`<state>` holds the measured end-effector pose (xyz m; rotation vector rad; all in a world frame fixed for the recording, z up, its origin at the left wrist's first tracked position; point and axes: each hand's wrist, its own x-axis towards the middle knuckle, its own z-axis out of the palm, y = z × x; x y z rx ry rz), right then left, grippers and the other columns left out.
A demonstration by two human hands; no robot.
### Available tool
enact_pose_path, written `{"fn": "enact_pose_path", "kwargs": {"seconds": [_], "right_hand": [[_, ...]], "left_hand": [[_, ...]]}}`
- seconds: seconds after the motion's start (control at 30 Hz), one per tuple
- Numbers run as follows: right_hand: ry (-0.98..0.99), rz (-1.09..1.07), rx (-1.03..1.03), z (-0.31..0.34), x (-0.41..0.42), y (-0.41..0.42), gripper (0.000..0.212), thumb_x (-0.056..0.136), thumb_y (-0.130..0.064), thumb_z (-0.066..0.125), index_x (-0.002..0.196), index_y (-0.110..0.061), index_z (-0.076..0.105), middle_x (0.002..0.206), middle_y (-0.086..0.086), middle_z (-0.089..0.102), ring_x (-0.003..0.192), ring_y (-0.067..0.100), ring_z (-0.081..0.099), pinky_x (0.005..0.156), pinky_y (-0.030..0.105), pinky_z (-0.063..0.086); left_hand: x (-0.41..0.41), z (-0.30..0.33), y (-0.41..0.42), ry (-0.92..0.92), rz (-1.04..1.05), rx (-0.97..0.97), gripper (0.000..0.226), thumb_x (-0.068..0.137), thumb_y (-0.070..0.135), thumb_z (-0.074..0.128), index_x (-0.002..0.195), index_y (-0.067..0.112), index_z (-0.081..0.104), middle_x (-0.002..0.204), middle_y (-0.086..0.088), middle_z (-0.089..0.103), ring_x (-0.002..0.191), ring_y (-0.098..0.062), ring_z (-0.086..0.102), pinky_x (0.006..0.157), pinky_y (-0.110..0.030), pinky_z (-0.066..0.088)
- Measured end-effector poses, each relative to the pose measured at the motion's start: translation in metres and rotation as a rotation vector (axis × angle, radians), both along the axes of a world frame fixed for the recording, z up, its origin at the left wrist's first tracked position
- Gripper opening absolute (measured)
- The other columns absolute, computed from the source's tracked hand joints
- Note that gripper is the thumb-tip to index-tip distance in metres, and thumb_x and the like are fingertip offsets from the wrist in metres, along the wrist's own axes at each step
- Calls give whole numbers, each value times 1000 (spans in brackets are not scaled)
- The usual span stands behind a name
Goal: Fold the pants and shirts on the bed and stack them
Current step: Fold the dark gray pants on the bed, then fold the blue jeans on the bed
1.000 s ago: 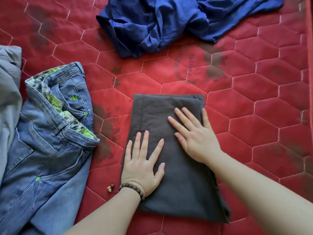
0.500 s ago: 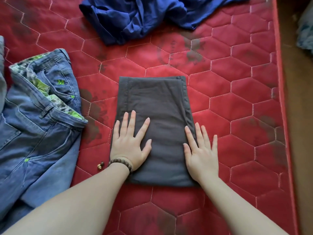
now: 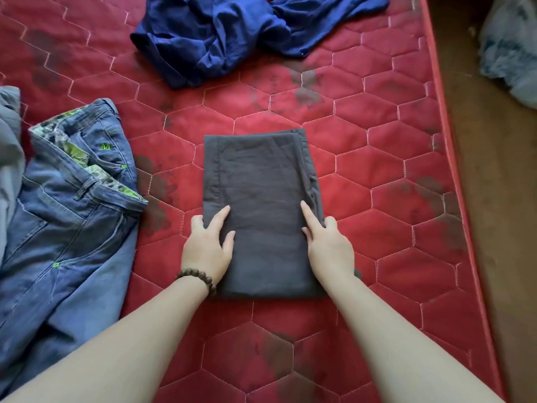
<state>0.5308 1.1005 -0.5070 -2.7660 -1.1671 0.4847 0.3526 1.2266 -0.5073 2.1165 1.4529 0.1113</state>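
Left hand (image 3: 207, 248) and right hand (image 3: 329, 246) clasp the side edges of the folded dark pants (image 3: 261, 205), thumbs and forefingers on top, other fingers curled under. The bundle lies mid-bed (image 3: 377, 257), toward its right edge. Judged soft, light, prone to unfolding: lift from beneath both sides. Jeans (image 3: 66, 216) at the left edge and blue shirt (image 3: 232, 33) at the far edge remain unfolded.

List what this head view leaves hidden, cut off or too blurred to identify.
1. Left hand and right hand: some fingers curl under the side edges of the folded dark grey garment, so their tips are hidden.
2. Blue jeans: legs cut off by the left and bottom edges.
3. Grey cloth: mostly past the left edge.
4. Pale bundle on the floor: blurred, cut by the right edge.
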Motion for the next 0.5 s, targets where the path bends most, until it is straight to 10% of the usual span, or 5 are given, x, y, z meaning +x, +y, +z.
{"fn": "enact_pose_path", "kwargs": {"seconds": [0.3, 0.5], "right_hand": [[-155, -191, -126, 21, 140, -115, 49, 101, -33, 41, 148, -40, 28, 106, 12, 45, 77, 38, 59, 64, 37, 38], [-325, -259, -10, 17, 165, -131, 60, 93, -37, 54, 147, -16, 38, 150, 25, 30, 139, 37, 30, 112, 52, 22]], "left_hand": [[150, 4, -76, 82, -530, -12, 66, 95, 44, 50, 152, 31, 19, 140, -12, 29, 106, -34, 52, 93, -36, 40], [208, 10, -102, 210, -562, 287, 73, 93, 51, 40, 154, 23, 11, 159, -18, -12, 148, -28, -7, 116, -52, -1]]}}
